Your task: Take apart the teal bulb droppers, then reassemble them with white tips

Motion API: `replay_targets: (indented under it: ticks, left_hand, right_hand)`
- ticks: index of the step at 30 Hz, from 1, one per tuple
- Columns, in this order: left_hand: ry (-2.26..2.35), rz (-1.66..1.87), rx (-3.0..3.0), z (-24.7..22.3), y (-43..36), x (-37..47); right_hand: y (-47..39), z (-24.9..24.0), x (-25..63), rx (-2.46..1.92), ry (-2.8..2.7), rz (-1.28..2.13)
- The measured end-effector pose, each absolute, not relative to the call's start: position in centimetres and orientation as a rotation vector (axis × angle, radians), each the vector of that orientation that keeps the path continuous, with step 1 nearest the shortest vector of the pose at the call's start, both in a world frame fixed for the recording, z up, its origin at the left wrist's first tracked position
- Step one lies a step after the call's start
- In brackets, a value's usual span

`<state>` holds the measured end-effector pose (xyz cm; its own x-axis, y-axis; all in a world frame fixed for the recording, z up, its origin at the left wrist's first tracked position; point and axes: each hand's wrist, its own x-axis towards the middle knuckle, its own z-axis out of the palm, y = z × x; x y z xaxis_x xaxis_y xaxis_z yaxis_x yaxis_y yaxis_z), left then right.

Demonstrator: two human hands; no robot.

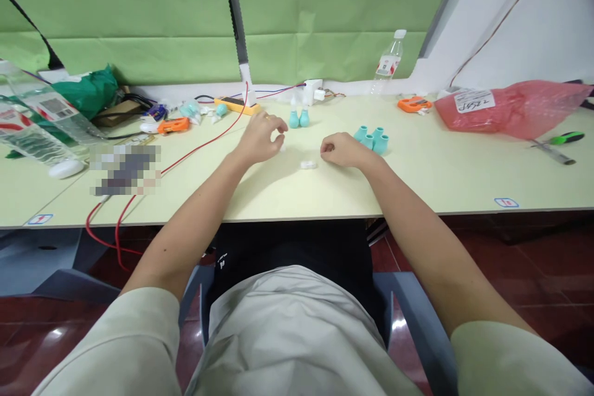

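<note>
R hand (341, 150) curled, can't tell grip; white pc (308, 164) on tbl (431, 179) just L.

Head-worn view, looking forward and down, over both hands (260, 138)

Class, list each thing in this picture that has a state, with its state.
Left hand: thumb and forefinger apart
Right hand: fingers curled, contents hidden
White piece: lying on the table
Four teal pieces: standing, open ends up
Two white-topped teal pieces: standing
Back bottle at right: upright, capped
Red bag: lying down
</note>
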<state>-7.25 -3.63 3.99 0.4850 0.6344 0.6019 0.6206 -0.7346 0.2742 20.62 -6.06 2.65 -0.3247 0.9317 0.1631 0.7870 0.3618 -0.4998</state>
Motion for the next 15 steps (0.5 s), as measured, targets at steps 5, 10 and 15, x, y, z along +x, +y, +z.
replay_targets:
  ticks: [5,10,15]
  left_hand:
    - [1.036,0.896,2.834,4.2,-2.8,-9.3]
    - [1.066,0.826,2.880,3.3,-3.0,-8.0]
    - [1.047,0.886,2.818,2.3,-1.8,-7.7]
  right_hand:
    - [-5.8,2.3,20.6,-1.465,-2.182,0.443]
    - [-5.8,2.3,20.5,-1.479,-2.139,0.437]
    - [-6.1,2.5,20.0,-1.392,-2.067,0.466]
